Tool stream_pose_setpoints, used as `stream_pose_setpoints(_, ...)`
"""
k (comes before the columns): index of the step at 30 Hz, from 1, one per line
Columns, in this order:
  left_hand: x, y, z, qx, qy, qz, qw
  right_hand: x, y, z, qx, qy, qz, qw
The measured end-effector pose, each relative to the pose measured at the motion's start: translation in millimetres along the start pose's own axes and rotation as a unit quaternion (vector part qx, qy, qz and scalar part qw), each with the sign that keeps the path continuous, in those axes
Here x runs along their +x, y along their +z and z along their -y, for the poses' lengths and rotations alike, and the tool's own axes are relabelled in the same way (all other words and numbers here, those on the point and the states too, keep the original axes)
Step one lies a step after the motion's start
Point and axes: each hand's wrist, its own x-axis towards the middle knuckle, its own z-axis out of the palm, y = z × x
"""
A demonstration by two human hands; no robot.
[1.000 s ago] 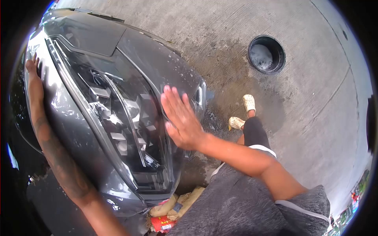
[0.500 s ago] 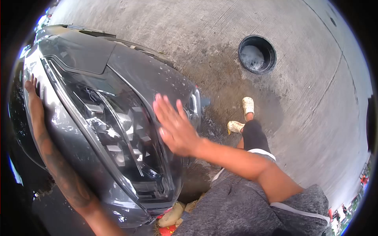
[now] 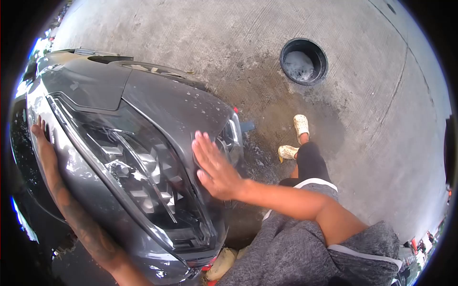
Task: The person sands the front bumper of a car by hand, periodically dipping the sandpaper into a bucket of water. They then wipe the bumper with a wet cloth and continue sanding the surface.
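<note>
A grey car (image 3: 176,100) with a large light unit (image 3: 143,171) fills the left side, with wet spots on its paint. My left hand (image 3: 42,136) rests on the body panel at the far left, fingers stretched out and holding nothing. Beside the light unit, on its right, my right hand (image 3: 214,169) is held flat over the bodywork, its fingers extended and slightly blurred. Whether its palm touches the surface cannot be made out. Nothing shows in it.
On the concrete ground (image 3: 372,95) stands a black tub (image 3: 323,59) with foamy water. My legs and pale spotted clogs (image 3: 301,125) are right of the car. A pale yellowish object (image 3: 222,263) lies beneath the car's edge.
The view has shifted slightly, so the car sits lower and the tub further left and up. Relative to the car, my right hand has moved slightly toward the upper right. Both hands stay empty.
</note>
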Motion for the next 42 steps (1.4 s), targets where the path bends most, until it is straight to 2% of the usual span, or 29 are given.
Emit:
stream_pose_setpoints(1, 3.0, 1.7, 5.9, -0.034, 0.014, 0.0, 0.999, 1.3, 2.1, -0.6, -0.006, -0.005, 0.001, 1.0)
stream_pose_setpoints(5, -14.8, 5.7, -20.4, -0.015, 0.011, -0.008, 1.0, 19.7, -0.6, -7.2, 0.005, 0.027, 0.015, 1.0)
stream_pose_setpoints(7, -13.1, 5.5, -13.5, -0.01, 0.023, -0.001, 1.0, -14.2, -1.5, 2.7, 0.036, 0.018, 0.032, 0.999)
stream_pose_setpoints(10, 1.9, -1.3, 5.0, -0.026, 0.023, 0.0, 0.999, 21.2, -4.7, -10.4, 0.012, 0.019, 0.039, 0.999)
stream_pose_setpoints(11, 2.3, 3.8, 6.8, -0.05, 0.02, 0.001, 0.999, 49.4, -4.5, -21.4, -0.002, 0.056, 0.078, 0.995)
stream_pose_setpoints(12, 0.2, 1.6, 7.5, -0.018, 0.025, -0.002, 1.0, 63.1, -8.4, -26.1, -0.016, 0.093, 0.12, 0.988)
stream_pose_setpoints(13, 3.9, -0.9, 13.2, -0.006, 0.023, -0.002, 1.0, 56.6, -10.0, -24.0, -0.028, 0.1, 0.116, 0.988)
stream_pose_setpoints(16, 13.6, -0.2, 23.5, -0.064, 0.018, 0.001, 0.998, 20.5, -3.9, -4.7, 0.022, 0.023, 0.049, 0.998)
stream_pose_setpoints(19, 7.8, 1.2, 17.7, -0.039, 0.025, -0.003, 0.999, 64.7, -3.8, -29.0, 0.081, 0.059, 0.086, 0.991)
stream_pose_setpoints(20, 2.6, 1.7, 18.8, -0.04, 0.021, -0.006, 0.999, 87.9, -5.7, -43.4, 0.097, 0.071, 0.129, 0.984)
stream_pose_setpoints(24, 9.1, 1.6, 14.2, -0.041, 0.024, 0.0, 0.999, 32.6, -23.8, -20.8, 0.146, 0.06, 0.122, 0.98)
stream_pose_setpoints(27, 6.0, 7.7, 13.3, -0.061, 0.014, 0.001, 0.998, 42.7, -26.4, -30.4, 0.173, 0.06, 0.125, 0.975)
stream_pose_setpoints(29, -0.1, 6.1, 5.6, -0.051, 0.021, -0.002, 0.998, 79.9, -23.5, -60.4, 0.174, 0.083, 0.163, 0.968)
stream_pose_setpoints(31, -1.2, 8.6, -1.0, -0.069, 0.013, -0.009, 0.997, 57.3, -21.9, -56.5, 0.184, 0.039, 0.138, 0.972)
stream_pose_setpoints(33, -0.5, 13.9, 3.8, -0.076, 0.015, -0.02, 0.997, 24.3, -36.3, -38.4, 0.214, 0.065, 0.155, 0.962)
stream_pose_setpoints(35, -6.5, 15.1, -1.3, -0.085, 0.002, -0.029, 0.996, 31.8, -29.9, -42.2, 0.185, 0.048, 0.143, 0.971)
stream_pose_setpoints(37, -11.9, 15.8, -9.3, -0.079, -0.016, -0.03, 0.996, 77.8, -16.1, -77.4, 0.167, 0.035, 0.178, 0.969)
stream_pose_setpoints(39, -19.3, 17.7, -18.8, -0.091, -0.027, -0.036, 0.995, 84.1, -25.1, -64.9, 0.179, 0.045, 0.204, 0.962)
stream_pose_setpoints(41, -17.3, 18.5, -19.0, -0.056, -0.029, -0.035, 0.997, 46.2, -31.6, -42.5, 0.179, 0.037, 0.161, 0.97)
stream_pose_setpoints(42, -13.0, 18.8, -11.6, -0.064, -0.026, -0.034, 0.997, 30.5, -36.6, -32.3, 0.176, 0.056, 0.17, 0.968)
